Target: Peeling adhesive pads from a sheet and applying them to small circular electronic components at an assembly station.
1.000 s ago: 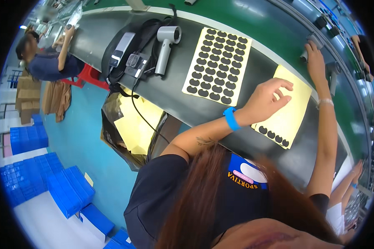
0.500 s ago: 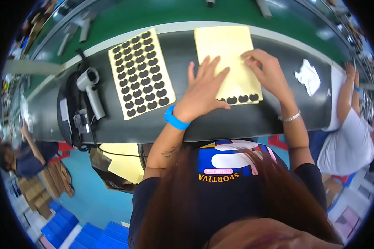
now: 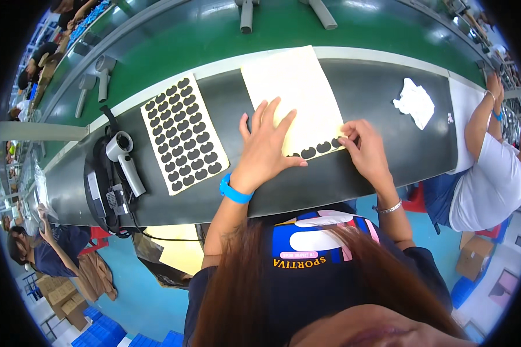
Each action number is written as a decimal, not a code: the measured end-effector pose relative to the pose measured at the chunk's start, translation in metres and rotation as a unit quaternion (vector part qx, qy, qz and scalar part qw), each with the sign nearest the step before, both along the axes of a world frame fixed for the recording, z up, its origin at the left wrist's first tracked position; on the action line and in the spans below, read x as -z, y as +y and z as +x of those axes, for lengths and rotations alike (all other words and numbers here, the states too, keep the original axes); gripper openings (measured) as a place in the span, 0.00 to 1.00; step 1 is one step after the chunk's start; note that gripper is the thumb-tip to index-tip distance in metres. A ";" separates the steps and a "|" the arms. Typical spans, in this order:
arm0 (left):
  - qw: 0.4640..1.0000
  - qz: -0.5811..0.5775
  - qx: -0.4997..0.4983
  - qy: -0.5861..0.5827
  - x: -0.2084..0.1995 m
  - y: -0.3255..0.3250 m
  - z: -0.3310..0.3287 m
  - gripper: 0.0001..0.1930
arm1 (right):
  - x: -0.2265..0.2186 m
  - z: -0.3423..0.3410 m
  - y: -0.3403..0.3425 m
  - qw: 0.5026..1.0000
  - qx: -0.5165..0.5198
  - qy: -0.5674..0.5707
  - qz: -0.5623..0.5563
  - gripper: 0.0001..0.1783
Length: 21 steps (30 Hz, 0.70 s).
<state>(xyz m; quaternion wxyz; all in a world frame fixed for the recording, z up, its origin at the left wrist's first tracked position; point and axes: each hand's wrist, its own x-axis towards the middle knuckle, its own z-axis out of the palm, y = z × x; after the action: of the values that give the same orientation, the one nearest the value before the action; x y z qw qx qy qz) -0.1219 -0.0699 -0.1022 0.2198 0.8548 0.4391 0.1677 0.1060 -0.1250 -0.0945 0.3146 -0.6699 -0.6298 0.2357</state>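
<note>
This sheet [image 3: 298, 84] has one sticker row [image 3: 308, 152] left; our left hand [image 3: 263, 151] spreads empty, our right hand [image 3: 368, 151] nearly pinches, hold unclear; toward the desk's [image 3: 376, 87] left edge lies a full sheet [image 3: 184, 135].

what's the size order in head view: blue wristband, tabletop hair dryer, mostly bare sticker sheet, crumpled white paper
1. Mostly bare sticker sheet
2. Tabletop hair dryer and crumpled white paper: too alike to rank
3. Blue wristband
</note>
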 end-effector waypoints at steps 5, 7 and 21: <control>1.000 -0.001 -0.002 0.000 0.000 0.002 -0.001 0.51 | -0.001 0.006 0.002 0.998 -0.056 -0.001 -0.025 0.04; 1.000 -0.002 -0.007 0.008 -0.002 0.002 -0.002 0.51 | -0.005 0.027 0.004 0.991 -0.105 0.054 -0.059 0.04; 0.999 0.032 0.000 -0.004 0.005 0.003 -0.004 0.43 | -0.022 0.048 0.269 0.896 -0.189 -0.277 0.292 0.33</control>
<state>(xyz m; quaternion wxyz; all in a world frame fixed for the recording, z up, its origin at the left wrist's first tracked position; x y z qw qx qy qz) -0.1262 -0.0672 -0.1069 0.1943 0.8608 0.4325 0.1851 0.1537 0.1435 -0.0722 0.2587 -0.4547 -0.8466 -0.0984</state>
